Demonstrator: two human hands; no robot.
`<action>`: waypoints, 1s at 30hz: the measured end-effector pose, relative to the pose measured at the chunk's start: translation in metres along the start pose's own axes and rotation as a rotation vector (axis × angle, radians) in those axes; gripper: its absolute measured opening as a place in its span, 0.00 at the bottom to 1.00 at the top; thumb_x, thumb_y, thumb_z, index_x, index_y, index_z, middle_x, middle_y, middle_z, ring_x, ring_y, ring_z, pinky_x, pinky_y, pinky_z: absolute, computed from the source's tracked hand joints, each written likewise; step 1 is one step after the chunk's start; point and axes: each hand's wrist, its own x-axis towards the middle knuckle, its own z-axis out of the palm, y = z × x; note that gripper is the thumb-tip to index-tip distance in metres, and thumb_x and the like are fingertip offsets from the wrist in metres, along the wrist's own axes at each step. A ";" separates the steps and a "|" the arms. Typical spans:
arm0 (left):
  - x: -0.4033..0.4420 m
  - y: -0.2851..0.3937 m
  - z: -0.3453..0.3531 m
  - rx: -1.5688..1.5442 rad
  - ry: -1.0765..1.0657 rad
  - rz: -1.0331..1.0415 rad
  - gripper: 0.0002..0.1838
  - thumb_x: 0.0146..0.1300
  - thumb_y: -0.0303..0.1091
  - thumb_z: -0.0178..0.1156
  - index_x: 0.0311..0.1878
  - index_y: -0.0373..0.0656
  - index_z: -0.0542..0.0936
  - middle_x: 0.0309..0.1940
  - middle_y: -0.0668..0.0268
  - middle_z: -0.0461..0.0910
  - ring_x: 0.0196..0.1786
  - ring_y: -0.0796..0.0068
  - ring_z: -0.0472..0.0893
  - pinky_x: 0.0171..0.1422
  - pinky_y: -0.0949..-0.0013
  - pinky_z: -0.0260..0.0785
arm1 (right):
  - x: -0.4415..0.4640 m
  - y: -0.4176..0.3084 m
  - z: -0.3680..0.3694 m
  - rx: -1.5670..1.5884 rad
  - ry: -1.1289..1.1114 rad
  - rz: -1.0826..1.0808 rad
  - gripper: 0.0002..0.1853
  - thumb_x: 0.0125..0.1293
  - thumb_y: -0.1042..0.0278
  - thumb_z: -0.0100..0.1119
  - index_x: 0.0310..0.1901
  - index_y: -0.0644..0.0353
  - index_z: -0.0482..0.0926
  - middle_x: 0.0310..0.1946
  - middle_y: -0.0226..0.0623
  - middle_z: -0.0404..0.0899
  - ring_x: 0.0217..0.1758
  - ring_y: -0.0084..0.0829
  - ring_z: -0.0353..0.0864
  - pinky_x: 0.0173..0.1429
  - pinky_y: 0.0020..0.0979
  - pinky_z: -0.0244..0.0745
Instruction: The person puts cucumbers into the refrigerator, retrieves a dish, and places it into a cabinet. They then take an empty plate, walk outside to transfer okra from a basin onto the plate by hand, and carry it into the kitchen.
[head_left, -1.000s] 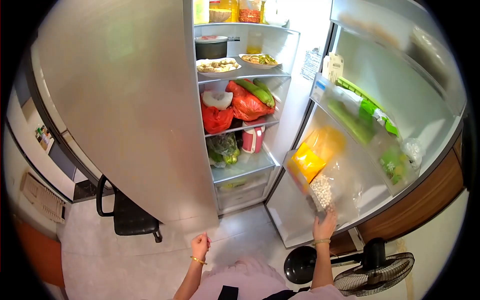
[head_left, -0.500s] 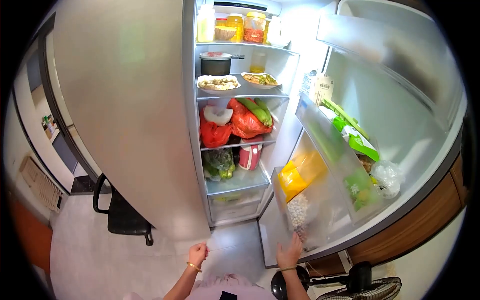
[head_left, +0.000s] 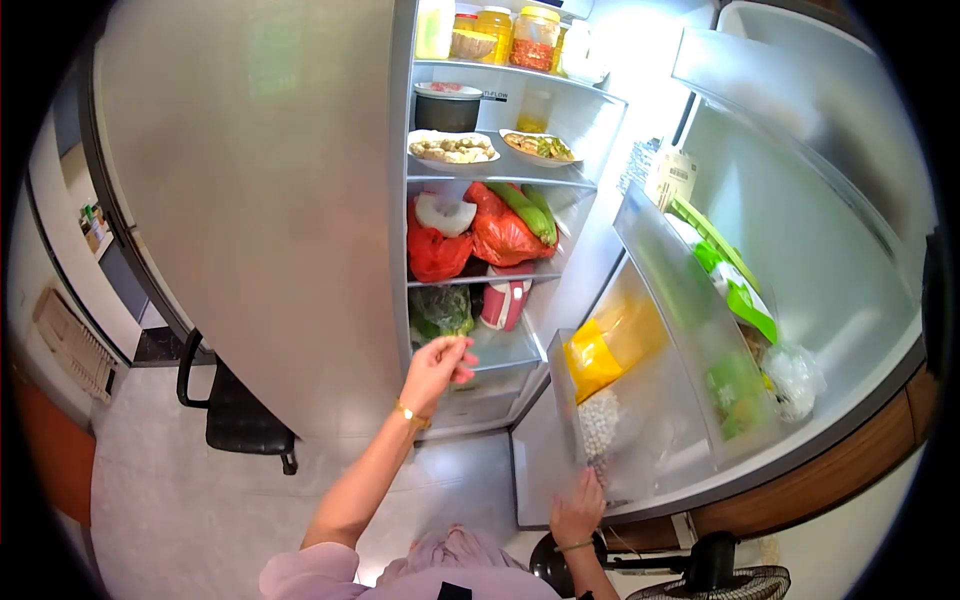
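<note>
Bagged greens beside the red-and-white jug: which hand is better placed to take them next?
Left, probably: in this view the left hand appears just below the bagged greens, while the right hand is low at the open door, farther off.

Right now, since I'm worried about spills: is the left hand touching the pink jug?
Apart. The head view shows a strip of shelf between the left hand and the pink jug.

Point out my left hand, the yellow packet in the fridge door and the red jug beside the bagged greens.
Left hand [head_left: 437,375]: head view, on the back of the hand.
Yellow packet [head_left: 592,362]: head view, on its bright lower part.
Red jug [head_left: 499,308]: head view, on its body.
</note>
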 end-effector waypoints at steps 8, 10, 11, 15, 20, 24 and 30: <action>0.188 0.062 0.055 -0.202 -0.032 0.055 0.11 0.60 0.33 0.51 0.40 0.35 0.72 0.33 0.61 0.76 0.31 0.77 0.77 0.33 0.80 0.71 | 0.016 0.048 -0.013 0.127 0.033 0.181 0.21 0.50 0.72 0.55 0.47 0.67 0.68 0.44 0.50 0.70 0.47 0.42 0.70 0.49 0.35 0.64; 0.239 0.074 0.072 -0.256 -0.012 0.023 0.11 0.59 0.33 0.51 0.40 0.35 0.72 0.33 0.59 0.77 0.31 0.76 0.77 0.33 0.80 0.72 | 0.038 0.057 -0.034 0.162 -0.176 0.276 0.24 0.51 0.67 0.55 0.52 0.59 0.65 0.50 0.51 0.66 0.53 0.43 0.65 0.56 0.36 0.58; 0.264 0.076 0.079 -0.280 -0.001 -0.009 0.11 0.59 0.33 0.52 0.40 0.35 0.71 0.34 0.58 0.77 0.31 0.75 0.78 0.33 0.80 0.72 | 0.045 0.056 -0.044 0.202 -0.409 0.376 0.28 0.53 0.62 0.55 0.58 0.52 0.63 0.56 0.51 0.61 0.60 0.44 0.59 0.64 0.36 0.52; 0.343 0.085 0.097 -0.374 0.095 -0.052 0.10 0.61 0.30 0.47 0.37 0.29 0.68 0.30 0.54 0.76 0.29 0.71 0.78 0.32 0.76 0.76 | 0.087 0.031 -0.079 -0.019 -0.409 0.349 0.17 0.56 0.63 0.51 0.46 0.58 0.74 0.45 0.56 0.71 0.49 0.51 0.68 0.57 0.39 0.61; 0.396 0.090 0.097 -0.300 0.183 -0.049 0.15 0.62 0.31 0.46 0.42 0.25 0.65 0.32 0.51 0.75 0.30 0.68 0.78 0.29 0.76 0.75 | 0.175 0.009 -0.053 0.696 -0.407 0.184 0.14 0.56 0.74 0.51 0.45 0.67 0.70 0.40 0.49 0.72 0.40 0.35 0.74 0.42 0.28 0.68; 0.421 0.085 0.090 -0.224 0.201 -0.074 0.17 0.64 0.35 0.43 0.49 0.30 0.62 0.33 0.49 0.74 0.31 0.65 0.77 0.29 0.74 0.75 | 0.294 -0.042 -0.021 1.279 -0.097 0.102 0.11 0.64 0.74 0.42 0.45 0.67 0.70 0.36 0.42 0.77 0.39 0.28 0.77 0.42 0.25 0.71; 0.434 0.084 0.082 -0.210 0.193 -0.099 0.21 0.66 0.41 0.37 0.43 0.27 0.65 0.28 0.51 0.76 0.26 0.65 0.78 0.31 0.70 0.74 | 0.495 -0.084 0.024 1.416 0.324 0.031 0.17 0.65 0.70 0.40 0.53 0.71 0.63 0.45 0.44 0.72 0.47 0.29 0.73 0.48 0.26 0.70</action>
